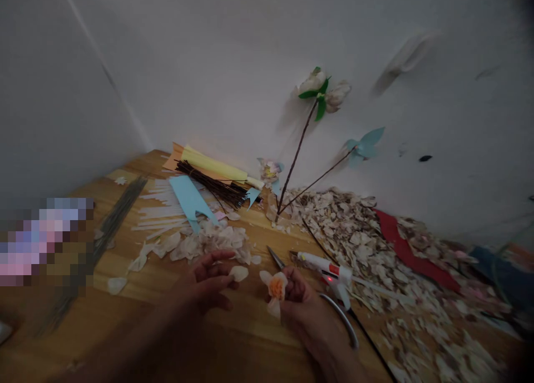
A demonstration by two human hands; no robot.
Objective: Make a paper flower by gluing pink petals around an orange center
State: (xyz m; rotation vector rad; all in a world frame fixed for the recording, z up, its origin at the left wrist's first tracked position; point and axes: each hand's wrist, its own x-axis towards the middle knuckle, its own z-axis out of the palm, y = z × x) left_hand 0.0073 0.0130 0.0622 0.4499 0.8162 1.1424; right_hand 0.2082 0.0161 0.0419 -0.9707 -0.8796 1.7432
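My left hand (212, 283) pinches a single pale petal (239, 273) at its fingertips. Close by on the right, my right hand (301, 301) grips a small artificial flower (276, 288) with an orange centre and a few whitish petals around it. The petal and the flower are a short distance apart. Beyond my left fingers lies a heap of loose white petals (217, 239). A white glue gun (327, 269) with a red light rests just past my right hand. Scissors (342, 319) lie partly hidden beneath that hand, their pointed tip showing above it.
Dried petals (346, 222) cover the table's right side, with a red strip (413, 255) across them. Brown stems (211, 183), blue paper (187, 197) and grey wires (120, 216) lie at left. A finished-looking white flower stem (298, 155) leans on the wall. A black cord (371, 344) runs lower right.
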